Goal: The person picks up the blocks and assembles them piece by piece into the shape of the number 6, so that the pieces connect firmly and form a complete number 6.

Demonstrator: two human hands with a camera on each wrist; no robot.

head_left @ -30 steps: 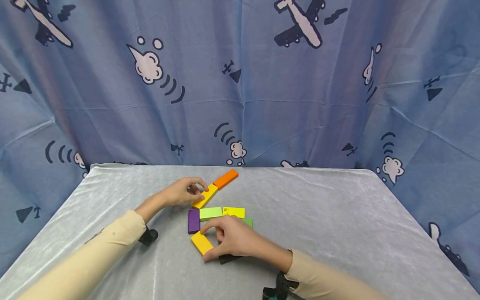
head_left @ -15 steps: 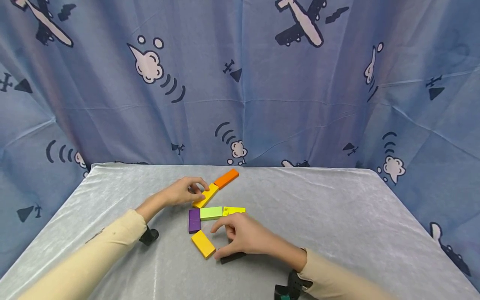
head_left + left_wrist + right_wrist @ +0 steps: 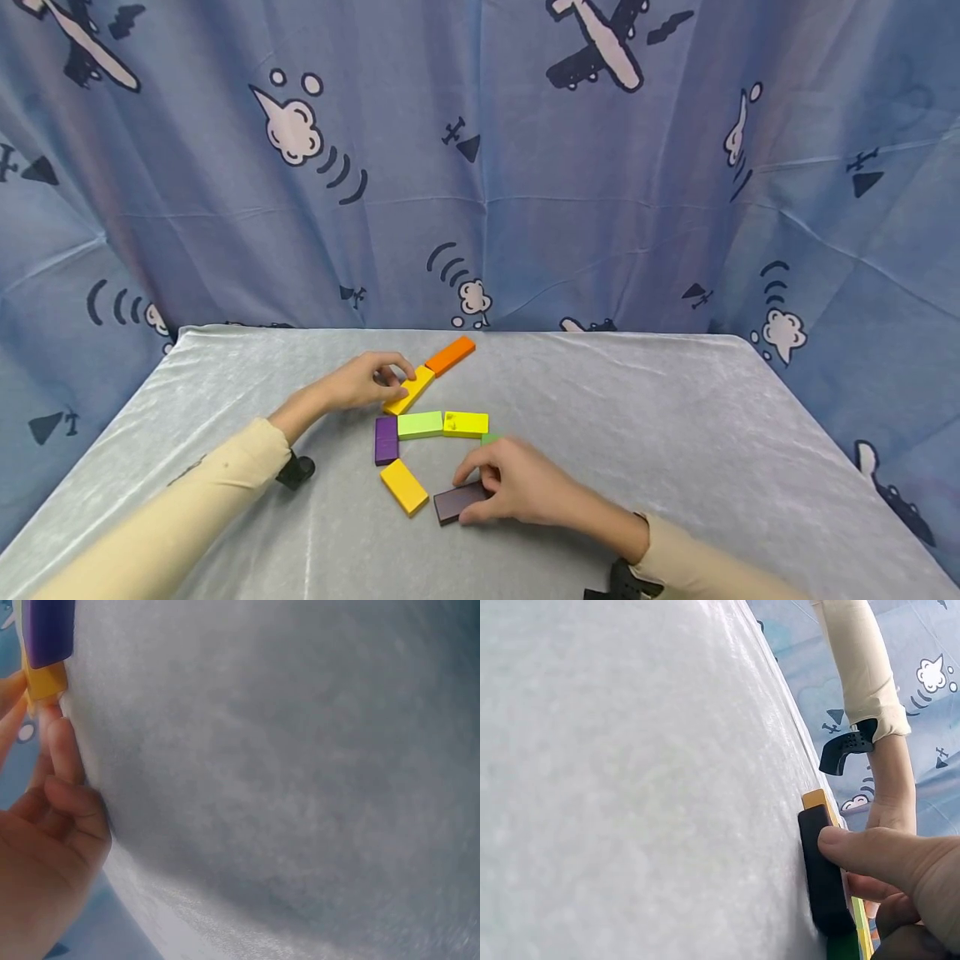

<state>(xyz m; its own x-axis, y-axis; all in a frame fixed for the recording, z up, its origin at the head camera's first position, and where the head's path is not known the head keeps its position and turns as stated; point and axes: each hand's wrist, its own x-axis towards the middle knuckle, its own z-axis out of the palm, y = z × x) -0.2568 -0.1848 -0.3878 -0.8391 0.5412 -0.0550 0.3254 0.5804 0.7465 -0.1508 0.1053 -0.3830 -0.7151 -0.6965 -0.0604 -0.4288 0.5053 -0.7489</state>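
Blue curtain with cartoon planes and clouds hangs behind a table under a pale grey velvety cloth, and a bunch of flat coloured blocks sit in the middle of it.

Right hand has its fingers curled round a dark brown block lying flat on the cloth, near side of the cluster. A yellow block sits just left of it, angled, corners nearly touching. Farther back there's a purple block, a light green block and a bright yellow block in a row. A darker green block peeks out behind the right hand, mostly covered by it.

Left hand pinches the near end of another yellow block, which lines up end to end with an orange block at the far side.

The right wrist view shows the thumb pressed on the dark block's edge, which the head view hides. The left wrist view is mostly cloth, with fingers touching the yellow block and the purple one at the top corner; blurry though.
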